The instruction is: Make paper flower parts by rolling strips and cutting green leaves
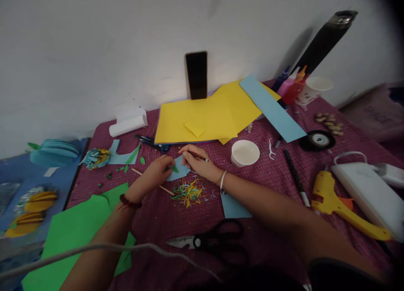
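Observation:
My right hand [202, 164] is closed around a pencil [199, 157], slanted over a small piece of light blue paper [179, 174]. My left hand [159, 169] is at the left edge of that paper, fingers curled, with a small green paper leaf [174, 169] at its fingertips against the blue sheet. Just below the hands lies a pile of yellow, green and blue paper shreds [188, 193]. A thin wooden stick [166, 190] rests under the left hand's side. More green leaf cutouts [142, 160] and a blue paper offcut [124, 158] lie farther left.
Large black-handled scissors [217, 241] lie in front, crossed nearby by a white cable [148, 245]. Yellow sheets [195, 116] and an upright phone [197, 75] stand behind. A white paper bowl [245, 153], black marker [296, 177] and yellow glue gun [341, 211] are to the right; green paper [78, 223] is left.

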### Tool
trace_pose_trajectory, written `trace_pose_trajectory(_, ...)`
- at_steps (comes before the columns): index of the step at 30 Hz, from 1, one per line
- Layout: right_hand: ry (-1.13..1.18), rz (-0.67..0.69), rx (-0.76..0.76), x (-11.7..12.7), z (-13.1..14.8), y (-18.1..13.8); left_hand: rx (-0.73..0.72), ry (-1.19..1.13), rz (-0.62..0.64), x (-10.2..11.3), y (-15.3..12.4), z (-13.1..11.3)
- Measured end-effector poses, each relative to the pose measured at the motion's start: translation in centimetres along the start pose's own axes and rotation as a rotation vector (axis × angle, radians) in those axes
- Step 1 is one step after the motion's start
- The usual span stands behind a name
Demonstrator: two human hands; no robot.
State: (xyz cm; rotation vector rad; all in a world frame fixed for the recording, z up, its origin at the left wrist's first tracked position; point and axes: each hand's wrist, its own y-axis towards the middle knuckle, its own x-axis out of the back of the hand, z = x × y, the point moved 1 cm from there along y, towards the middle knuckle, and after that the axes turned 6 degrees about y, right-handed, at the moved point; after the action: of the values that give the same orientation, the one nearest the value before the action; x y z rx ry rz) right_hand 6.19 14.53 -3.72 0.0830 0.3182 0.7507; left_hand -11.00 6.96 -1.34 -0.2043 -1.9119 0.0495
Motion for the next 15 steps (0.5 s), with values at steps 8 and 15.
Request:
trace_pose_trajectory(8, -0.011, 0.021, -0.009, 0.1, -0.4, -0.1, -0.021, -0.049, 0.046, 0.0, 1.3, 0.7)
trace_pose_trajectory(15, 0.051, 0.093, -0.056, -0.1, 2.0, -0.3, -0.26, 0.021, -0.465, 2.5, -2.4, -2.5)
